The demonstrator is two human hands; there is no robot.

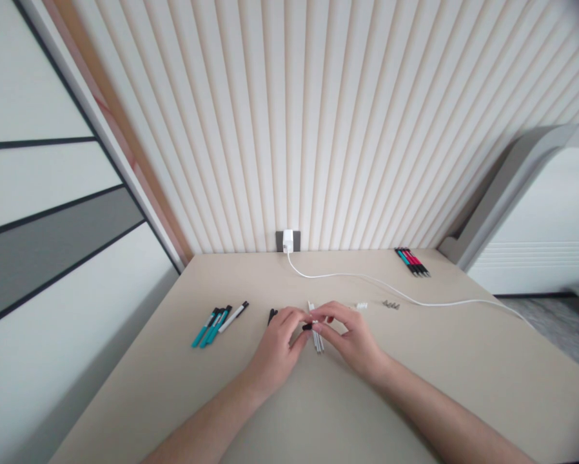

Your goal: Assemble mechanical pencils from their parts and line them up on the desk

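Left hand (280, 341) and right hand (350, 333) pinch one black piece (307, 327); four pens (216, 328) lie leftward, three teal.

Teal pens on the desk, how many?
4. On the left: leftmost teal pen, middle teal pen, third teal pen beside a white pen; far teal pen at the back right, beside red pens. Left hand or right hand could hide more.

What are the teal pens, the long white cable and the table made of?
Teal pens: probably smooth plastic, since their colour is so even.
White cable: likely a smooth, plastic-like coating; it bends in soft curves.
Table: perhaps coated board, smooth and fairly matte, with no wood grain showing.
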